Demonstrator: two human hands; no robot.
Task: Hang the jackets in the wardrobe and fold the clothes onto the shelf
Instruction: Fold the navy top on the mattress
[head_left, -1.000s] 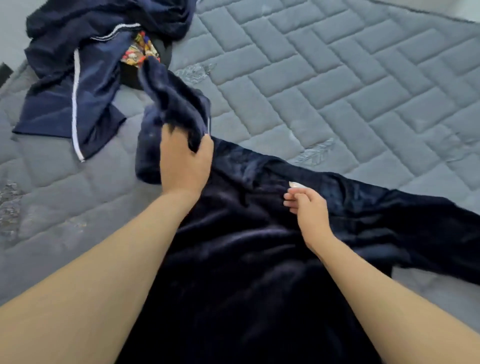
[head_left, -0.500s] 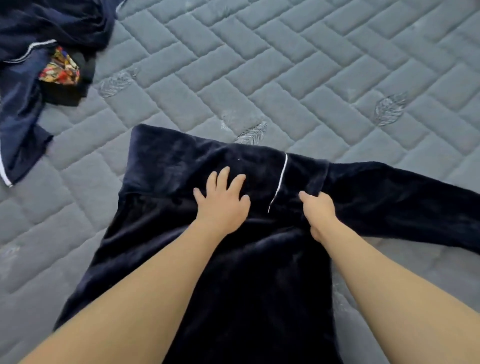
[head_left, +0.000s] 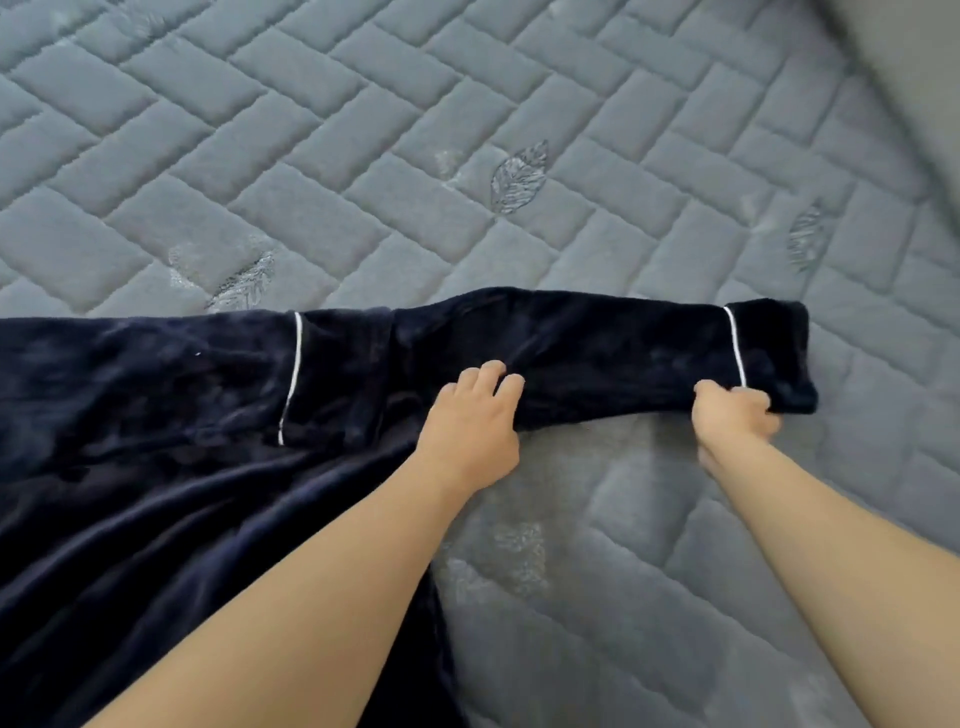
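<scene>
A dark navy velvet garment (head_left: 156, 415) with thin white piping lies spread on the grey quilted mattress (head_left: 467, 156). Its right sleeve (head_left: 597, 353) stretches out flat to the right, ending in a cuff with a white stripe. My left hand (head_left: 475, 426) grips the sleeve's near edge about halfway along, fingers on top of the fabric. My right hand (head_left: 735, 413) pinches the near edge of the sleeve at the cuff, fingers curled round the cloth. The garment's lower part runs off the frame at the bottom left.
The mattress surface reaches past the garment on the far side and to the right. A pale edge or wall (head_left: 914, 62) shows at the top right corner.
The view has swung right, so the pile of other clothes has left the frame. Both hands have moved from the garment's chest out along the right sleeve, the right hand reaching the cuff.
</scene>
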